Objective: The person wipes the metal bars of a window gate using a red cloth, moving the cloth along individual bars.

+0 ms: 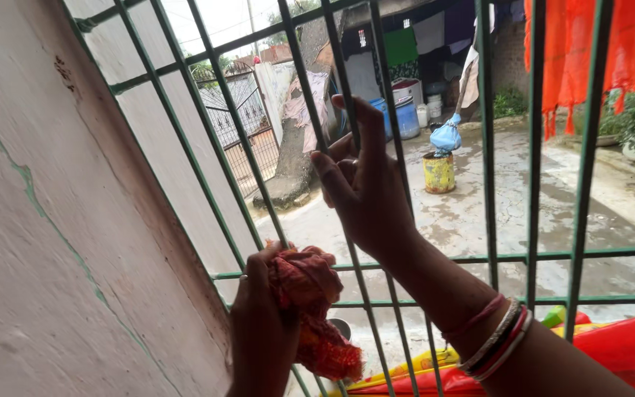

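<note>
Cracked wall (45, 242) closest on my left, my left hand (262, 331) closed around a bunched red cloth (310, 312) pressed to the green window grille (534, 257), my right hand (361, 184) clasping one upright bar, bangles (497, 342) on that wrist

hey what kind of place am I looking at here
Most likely a home, at a barred window facing a paved courtyard. The green window grille, laundry on a line outside, and water drums on the concrete suggest a household yard.
</note>
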